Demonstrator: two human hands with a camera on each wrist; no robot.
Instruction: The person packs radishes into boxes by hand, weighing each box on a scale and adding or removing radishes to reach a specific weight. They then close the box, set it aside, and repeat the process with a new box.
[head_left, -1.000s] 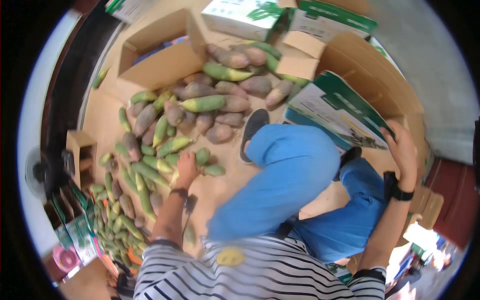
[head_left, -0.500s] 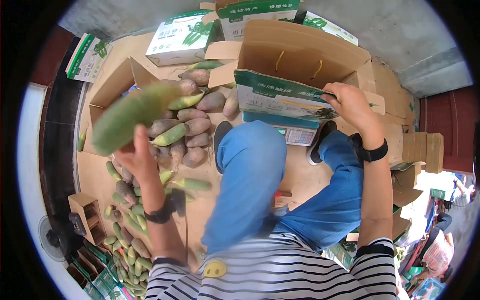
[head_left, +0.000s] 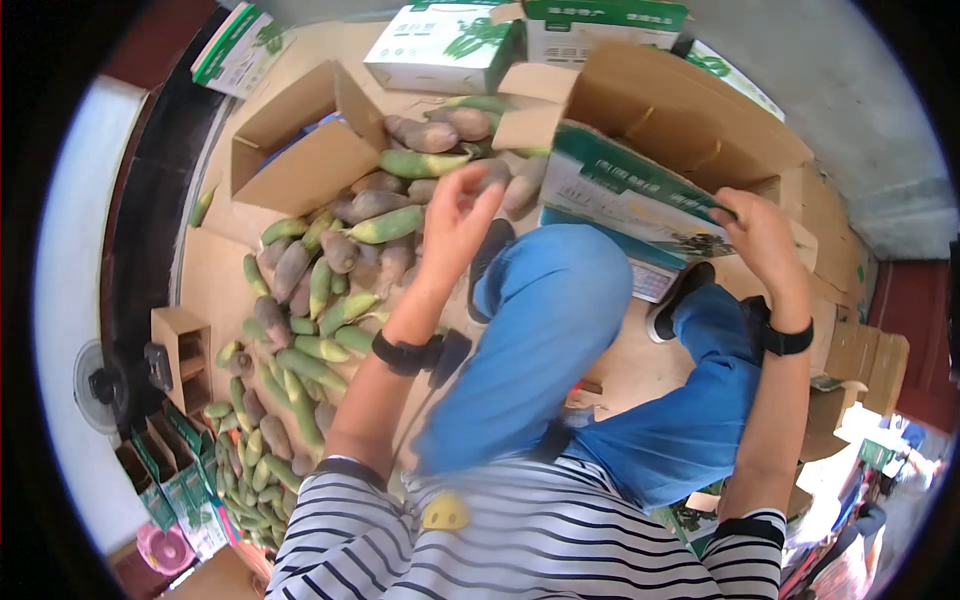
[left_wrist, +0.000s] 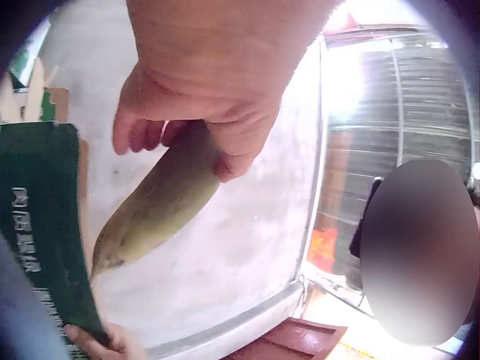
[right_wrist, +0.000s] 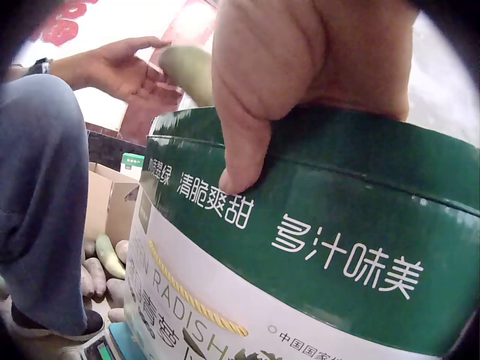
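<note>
My left hand (head_left: 460, 222) is raised beside the open carton, above the radish pile. In the left wrist view a green radish (left_wrist: 161, 199) slants down from between its thumb and fingers, tip toward the carton wall (left_wrist: 46, 225). The right wrist view also shows this radish (right_wrist: 189, 73), beyond the carton's rim. My right hand (head_left: 768, 240) grips the top edge of the carton (head_left: 625, 195), a green and white radish box. Its thumb (right_wrist: 246, 154) presses on the green outer face; its other fingers are hidden behind the wall. Under the carton sits a blue scale (head_left: 650, 268).
Loose radishes (head_left: 375, 205) cover the floor on the left, with a heap of smaller ones (head_left: 262, 470) farther down. A brown box (head_left: 310, 165) and a closed radish box (head_left: 440, 50) stand behind. My bent knee (head_left: 570, 290) is close to the carton.
My left hand reached into the floor radishes, lifted a green one, then carried it rightward toward the carton. The right hand kept its hold on the carton edge. The head view has shifted.
</note>
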